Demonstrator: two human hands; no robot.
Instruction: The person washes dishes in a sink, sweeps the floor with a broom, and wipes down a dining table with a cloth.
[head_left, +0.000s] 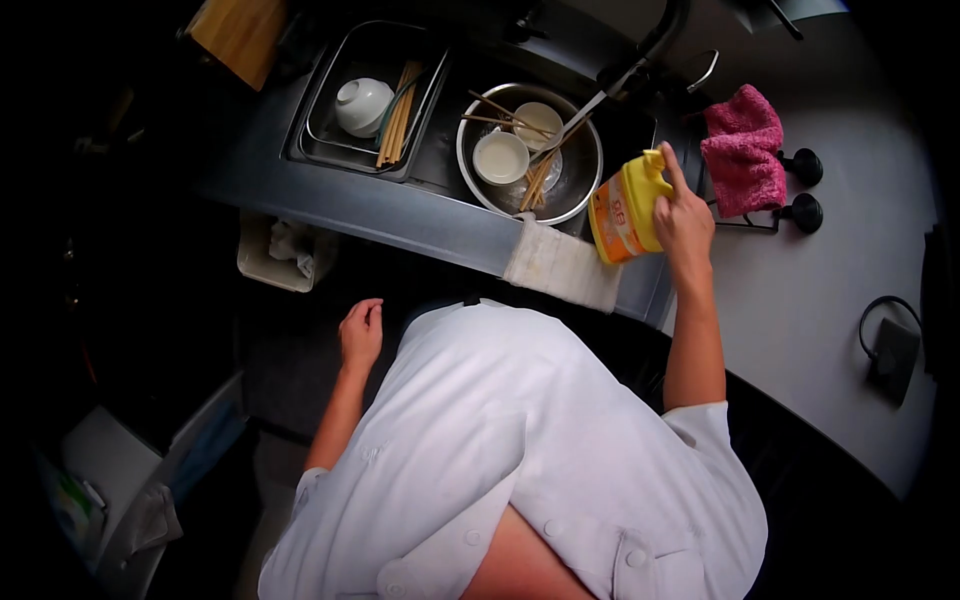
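Head view: right hand (685, 220) curled round yellow bottle (622, 218), long axis aslant, cap (652, 157) upper-right

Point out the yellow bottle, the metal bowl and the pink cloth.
Yellow bottle (620, 212): head view, on the printed side of its body.
Metal bowl (583, 178): head view, on its bare inner wall.
Pink cloth (746, 158): head view, on its folded middle.

The tray (388, 58) lies left of the basin (578, 165). In the tray, chopsticks (400, 120) lie right of an upturned bowl (365, 108); in the basin are two more bowls (500, 158). The bottle (620, 212) is right of the basin, the towel (745, 155) farther right. A cloth (563, 264) overlies the desk's (455, 228) front edge; the bin (264, 272) is before it, leftward.
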